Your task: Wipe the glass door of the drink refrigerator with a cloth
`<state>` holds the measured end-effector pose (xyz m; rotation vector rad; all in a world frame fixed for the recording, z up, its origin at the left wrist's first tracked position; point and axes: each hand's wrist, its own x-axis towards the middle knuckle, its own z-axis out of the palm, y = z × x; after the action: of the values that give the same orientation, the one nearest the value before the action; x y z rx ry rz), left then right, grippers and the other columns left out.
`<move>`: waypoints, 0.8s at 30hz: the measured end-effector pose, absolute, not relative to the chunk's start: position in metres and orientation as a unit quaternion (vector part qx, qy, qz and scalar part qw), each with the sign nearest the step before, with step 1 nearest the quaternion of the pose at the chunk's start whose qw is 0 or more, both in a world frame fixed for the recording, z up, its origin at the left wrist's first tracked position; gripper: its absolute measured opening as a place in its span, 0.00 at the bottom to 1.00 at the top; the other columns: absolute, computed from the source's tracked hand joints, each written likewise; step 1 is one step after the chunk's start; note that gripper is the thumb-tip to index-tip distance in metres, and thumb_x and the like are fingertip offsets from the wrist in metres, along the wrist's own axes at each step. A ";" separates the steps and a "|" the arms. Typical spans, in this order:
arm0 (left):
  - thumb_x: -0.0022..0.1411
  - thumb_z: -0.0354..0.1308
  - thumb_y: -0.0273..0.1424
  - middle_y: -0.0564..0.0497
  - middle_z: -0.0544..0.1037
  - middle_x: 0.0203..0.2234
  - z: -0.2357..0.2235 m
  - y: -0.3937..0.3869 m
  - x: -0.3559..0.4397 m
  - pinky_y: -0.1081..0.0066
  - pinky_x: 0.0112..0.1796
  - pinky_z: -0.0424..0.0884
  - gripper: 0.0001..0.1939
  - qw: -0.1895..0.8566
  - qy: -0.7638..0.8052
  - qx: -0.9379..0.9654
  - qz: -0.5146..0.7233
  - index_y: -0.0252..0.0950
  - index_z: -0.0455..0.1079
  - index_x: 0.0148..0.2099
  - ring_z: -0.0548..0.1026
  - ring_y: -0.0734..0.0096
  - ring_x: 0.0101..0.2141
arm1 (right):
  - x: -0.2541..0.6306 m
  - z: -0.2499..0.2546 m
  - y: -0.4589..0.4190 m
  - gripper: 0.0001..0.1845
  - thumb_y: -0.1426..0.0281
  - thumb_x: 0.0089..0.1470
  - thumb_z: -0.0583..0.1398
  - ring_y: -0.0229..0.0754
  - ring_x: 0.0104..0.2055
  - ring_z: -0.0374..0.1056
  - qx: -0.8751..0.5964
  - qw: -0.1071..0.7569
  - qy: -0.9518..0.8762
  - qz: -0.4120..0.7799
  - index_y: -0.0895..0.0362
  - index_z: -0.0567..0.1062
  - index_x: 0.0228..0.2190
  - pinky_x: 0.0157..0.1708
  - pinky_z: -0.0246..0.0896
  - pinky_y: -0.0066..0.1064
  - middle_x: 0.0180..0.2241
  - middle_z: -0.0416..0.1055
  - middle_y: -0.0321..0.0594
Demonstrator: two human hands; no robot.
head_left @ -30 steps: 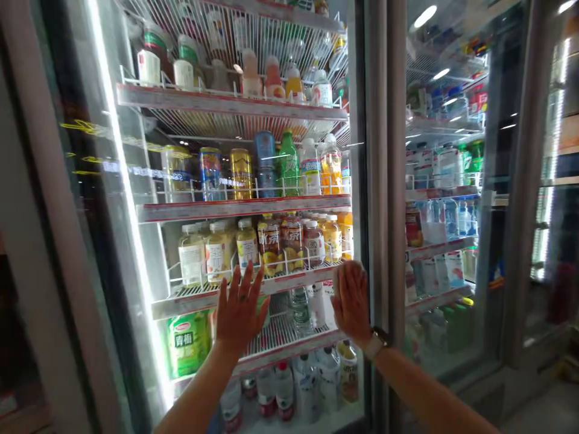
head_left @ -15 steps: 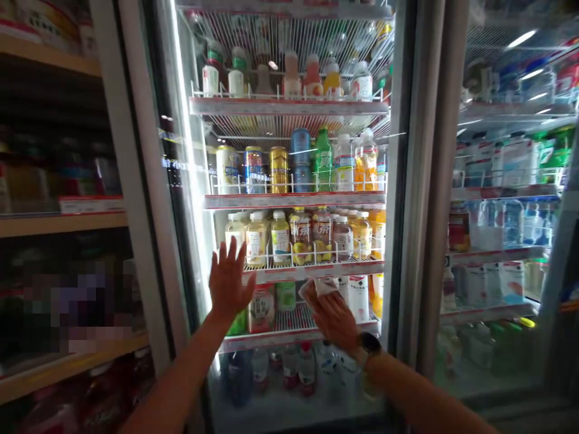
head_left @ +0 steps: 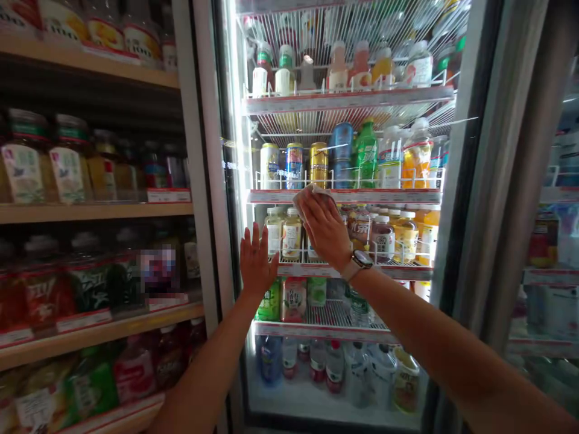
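A lit drinks fridge with a glass door (head_left: 344, 374) fills the middle of the view. My left hand (head_left: 256, 260) lies flat on the glass with fingers spread, near the door's left edge. My right hand (head_left: 323, 228), with a watch at the wrist, presses a white cloth (head_left: 304, 194) against the glass higher up, in front of the second shelf rail. Only the cloth's top edge shows above my fingers. Behind the glass stand cans (head_left: 295, 164) and bottles (head_left: 366, 154) on wire shelves.
Wooden shelves (head_left: 90, 212) with jars and bottled drinks stand to the left of the fridge. The door's grey frame (head_left: 488, 181) runs down the right, and a second glass-door fridge (head_left: 552, 259) lies beyond it.
My right hand has slid the cloth up and left across the glass. My left hand stays flat on the door. The view has swung left, bringing the wooden shelves in.
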<state>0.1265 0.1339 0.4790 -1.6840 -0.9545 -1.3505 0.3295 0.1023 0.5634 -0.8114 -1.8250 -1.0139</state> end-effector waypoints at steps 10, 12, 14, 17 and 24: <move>0.72 0.41 0.40 0.42 0.45 0.71 0.478 0.138 0.077 0.50 0.66 0.47 0.33 0.379 -0.359 -0.667 -0.532 0.37 0.37 0.74 0.45 0.54 0.70 | 0.293 0.406 0.097 0.36 0.74 0.61 0.53 0.49 0.57 0.65 -0.245 0.303 -0.819 -0.421 0.63 0.51 0.68 0.59 0.63 0.45 0.61 0.66 0.50; 0.72 0.43 0.41 0.40 0.42 0.71 0.476 0.144 0.066 0.47 0.66 0.46 0.35 0.380 -0.380 -0.639 -0.550 0.35 0.35 0.74 0.41 0.50 0.70 | 0.293 0.397 0.097 0.37 0.74 0.60 0.54 0.48 0.57 0.65 -0.226 0.279 -0.832 -0.423 0.65 0.52 0.67 0.58 0.64 0.43 0.60 0.66 0.50; 0.72 0.43 0.42 0.40 0.41 0.71 0.472 0.148 0.062 0.47 0.66 0.46 0.36 0.380 -0.385 -0.636 -0.550 0.34 0.35 0.74 0.39 0.49 0.70 | 0.289 0.417 0.098 0.37 0.76 0.59 0.54 0.48 0.57 0.65 -0.211 0.273 -0.833 -0.432 0.65 0.52 0.67 0.60 0.62 0.43 0.59 0.68 0.50; 0.72 0.40 0.43 0.40 0.42 0.72 0.470 0.151 0.063 0.49 0.66 0.46 0.35 0.380 -0.379 -0.639 -0.550 0.35 0.35 0.74 0.39 0.51 0.70 | 0.272 0.484 0.105 0.36 0.78 0.60 0.52 0.47 0.60 0.62 -0.219 0.296 -0.812 -0.453 0.63 0.52 0.68 0.65 0.54 0.44 0.60 0.67 0.49; 0.71 0.34 0.49 0.38 0.43 0.71 0.469 0.150 0.061 0.47 0.66 0.46 0.38 0.368 -0.364 -0.651 -0.555 0.33 0.36 0.74 0.40 0.50 0.70 | 0.219 0.580 0.122 0.36 0.76 0.63 0.51 0.51 0.70 0.47 -0.265 0.383 -0.769 -0.437 0.63 0.47 0.69 0.69 0.42 0.50 0.68 0.52 0.51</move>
<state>0.0612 0.1501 0.4685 -1.6728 -0.9345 -1.4258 0.2193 0.1222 0.5804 -0.6754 -1.9611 -1.1147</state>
